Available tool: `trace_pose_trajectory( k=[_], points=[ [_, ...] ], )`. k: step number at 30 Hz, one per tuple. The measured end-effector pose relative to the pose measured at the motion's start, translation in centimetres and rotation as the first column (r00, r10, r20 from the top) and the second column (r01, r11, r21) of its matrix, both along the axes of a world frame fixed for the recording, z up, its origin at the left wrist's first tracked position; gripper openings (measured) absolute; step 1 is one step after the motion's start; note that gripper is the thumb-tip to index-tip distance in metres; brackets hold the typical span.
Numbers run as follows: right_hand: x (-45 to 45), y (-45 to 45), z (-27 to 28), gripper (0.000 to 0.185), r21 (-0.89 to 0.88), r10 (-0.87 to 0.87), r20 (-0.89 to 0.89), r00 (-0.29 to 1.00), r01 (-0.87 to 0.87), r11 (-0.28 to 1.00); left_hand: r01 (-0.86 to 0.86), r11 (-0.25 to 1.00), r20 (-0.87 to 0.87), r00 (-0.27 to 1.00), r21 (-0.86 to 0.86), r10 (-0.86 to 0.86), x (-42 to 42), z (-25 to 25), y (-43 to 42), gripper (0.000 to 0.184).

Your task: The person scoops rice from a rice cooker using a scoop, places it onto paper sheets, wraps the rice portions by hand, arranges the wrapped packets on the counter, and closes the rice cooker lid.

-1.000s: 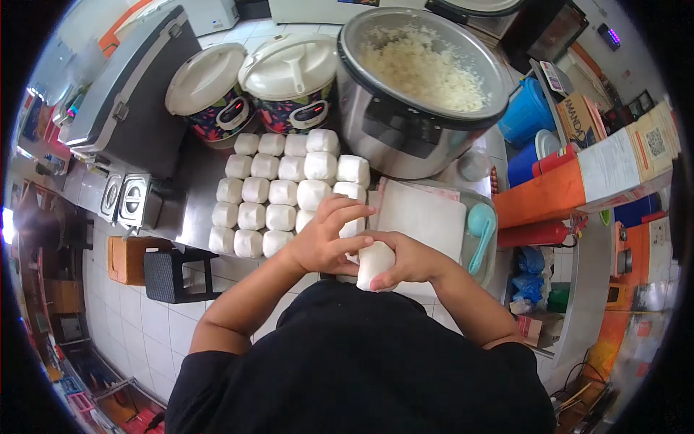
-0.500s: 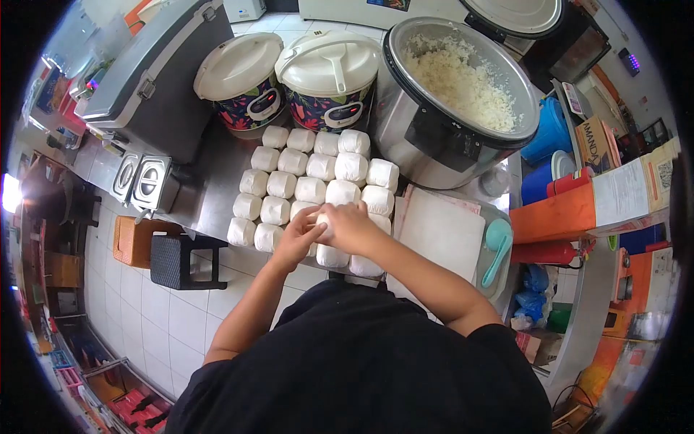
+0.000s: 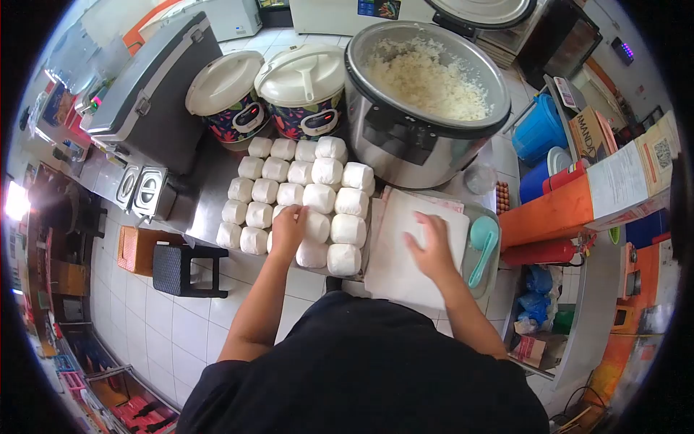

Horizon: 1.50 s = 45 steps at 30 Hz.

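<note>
Wrapped bundles [image 3: 290,194] partly hidden by fingers [image 3: 298,211]

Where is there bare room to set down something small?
The steel table shows bare between the white bundles and the metal pans, beside the grey cooler. The top paper is uncovered, but the right hand is over it. Crowded: among the bundles and cookers.

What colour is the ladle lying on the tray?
The ladle is light turquoise, in the head view.
</note>
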State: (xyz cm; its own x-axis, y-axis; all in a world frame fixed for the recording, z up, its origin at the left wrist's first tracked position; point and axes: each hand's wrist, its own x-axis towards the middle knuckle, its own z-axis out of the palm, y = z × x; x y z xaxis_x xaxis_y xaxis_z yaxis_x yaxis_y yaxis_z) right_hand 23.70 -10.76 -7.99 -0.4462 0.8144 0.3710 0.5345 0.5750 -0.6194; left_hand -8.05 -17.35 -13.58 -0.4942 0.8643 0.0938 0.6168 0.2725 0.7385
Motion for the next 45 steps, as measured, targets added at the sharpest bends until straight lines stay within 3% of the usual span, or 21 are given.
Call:
trace_pose_trajectory(
  k=[3, 5, 7, 9, 10, 12, 15, 16, 19, 21, 23, 24, 25, 27, 29, 31, 35, 37, 41, 43, 45],
  points=[
    [9.1, -0.7, -0.5, 0.048, -0.029, -0.294, 0.078, 0.953, 0.297, 0.954, -0.045, 0.999, 0.067, 0.997, 0.010, 0.045, 0.7, 0.5, -0.8, 0.026],
    [15.4, -0.7, -3.3, 0.055, 0.105, -0.470, 0.212, 0.857, 0.458, 0.883, -0.012, 0.999, 0.030, 1.000, 0.030, 0.011, 1.0, 0.6, -2.1, 0.032],
    [18.7, -0.8, -5.4, 0.057, 0.167, -0.571, 0.235, 0.787, 0.546, 0.821, 0.298, 0.947, -0.265, 0.929, 0.121, -0.258, 1.9, 2.4, -3.7, 0.043],
    [19.9, -1.0, -6.6, 0.067, 0.010, -0.633, 0.328, 0.701, 0.667, 0.745, 0.398, 0.916, -0.274, 0.887, 0.046, -0.372, 1.9, 1.5, -4.5, 0.056],
    [19.6, -1.1, -6.9, 0.067, 0.006, -0.643, 0.323, 0.695, 0.678, 0.735, 0.428, 0.904, -0.343, 0.850, 0.009, -0.399, 2.1, 1.1, -4.6, 0.056],
    [18.3, -0.7, -6.9, 0.068, -0.331, -0.597, 0.151, 0.788, 0.609, 0.721, 0.432, 0.902, -0.440, 0.807, -0.014, -0.393, 2.0, -0.7, -4.1, 0.059],
    [19.3, 0.8, -10.4, 0.063, -0.285, -0.598, 0.232, 0.767, 0.642, 0.712, 0.414, 0.908, -0.456, 0.798, -0.062, -0.395, 2.2, -0.3, -3.3, 0.058],
    [18.5, 1.6, -9.3, 0.057, -0.364, -0.676, 0.140, 0.723, 0.673, 0.644, 0.387, 0.920, -0.440, 0.816, -0.064, -0.374, 2.3, -0.2, -3.0, 0.061],
    [16.5, 5.6, -1.1, 0.054, -0.473, -0.691, -0.139, 0.709, 0.566, 0.675, 0.374, 0.923, -0.409, 0.831, -0.092, -0.377, 2.1, -0.5, -2.7, 0.060],
    [15.3, 10.5, 4.4, 0.050, -0.259, -0.477, -0.345, 0.809, 0.406, 0.876, 0.405, 0.912, -0.443, 0.808, -0.059, -0.388, 2.1, -0.5, -2.7, 0.064],
    [10.4, 12.8, 15.3, 0.044, -0.208, -0.227, -0.314, 0.922, 0.167, 0.964, 0.443, 0.895, -0.438, 0.797, -0.047, -0.417, 1.6, -0.9, -2.8, 0.062],
    [7.9, 15.9, 17.2, 0.039, 0.036, -0.076, -0.291, 0.954, 0.090, 0.995, 0.440, 0.896, -0.420, 0.803, -0.059, -0.422, 1.5, -0.6, -2.7, 0.062],
    [5.6, 18.9, 18.8, 0.034, 0.269, 0.066, -0.225, 0.972, -0.003, 0.963, 0.438, 0.896, -0.398, 0.811, -0.074, -0.429, 1.5, -0.3, -2.8, 0.061],
    [1.2, 24.5, 21.0, 0.022, 0.289, -0.042, 0.252, 0.967, -0.034, 0.957, 0.442, 0.897, -0.373, 0.831, -0.010, -0.413, 0.9, -0.2, -2.7, 0.064],
    [-2.3, 30.4, 19.8, 0.018, 0.180, -0.143, 0.690, 0.710, 0.024, 0.983, 0.419, 0.905, -0.313, 0.871, 0.077, -0.377, 0.2, 0.6, -2.6, 0.070],
    [-3.6, 35.2, 17.2, 0.017, 0.282, -0.202, 0.767, 0.609, -0.038, 0.959, 0.410, 0.903, -0.287, 0.887, 0.130, -0.361, -0.2, 1.7, -1.7, 0.071],
    [-5.0, 37.1, 13.7, 0.017, 0.213, -0.210, 0.757, 0.618, 0.071, 0.975, 0.388, 0.890, -0.189, 0.918, 0.242, -0.349, 0.2, 5.3, 1.8, 0.070],
    [-4.4, 34.9, 13.9, 0.019, -0.179, 0.102, 0.866, 0.490, 0.113, 0.977, 0.395, 0.848, -0.138, 0.919, 0.354, -0.370, 1.2, 7.3, 5.0, 0.070],
    [-5.1, 32.5, 13.0, 0.020, -0.147, 0.153, 0.907, 0.394, -0.046, 0.988, 0.350, 0.760, 0.156, 0.850, 0.547, -0.504, 4.3, 11.7, 12.8, 0.100],
    [-6.0, 32.5, 14.0, 0.022, -0.353, 0.390, 0.899, 0.200, -0.196, 0.915, 0.334, 0.767, 0.230, 0.821, 0.548, -0.523, 6.2, 13.6, 15.4, 0.110],
    [-6.8, 30.2, 14.7, 0.026, -0.428, 0.472, 0.834, 0.287, -0.205, 0.880, 0.262, 0.837, 0.297, 0.849, 0.480, -0.436, 7.5, 14.5, 17.3, 0.121]
  ],
)
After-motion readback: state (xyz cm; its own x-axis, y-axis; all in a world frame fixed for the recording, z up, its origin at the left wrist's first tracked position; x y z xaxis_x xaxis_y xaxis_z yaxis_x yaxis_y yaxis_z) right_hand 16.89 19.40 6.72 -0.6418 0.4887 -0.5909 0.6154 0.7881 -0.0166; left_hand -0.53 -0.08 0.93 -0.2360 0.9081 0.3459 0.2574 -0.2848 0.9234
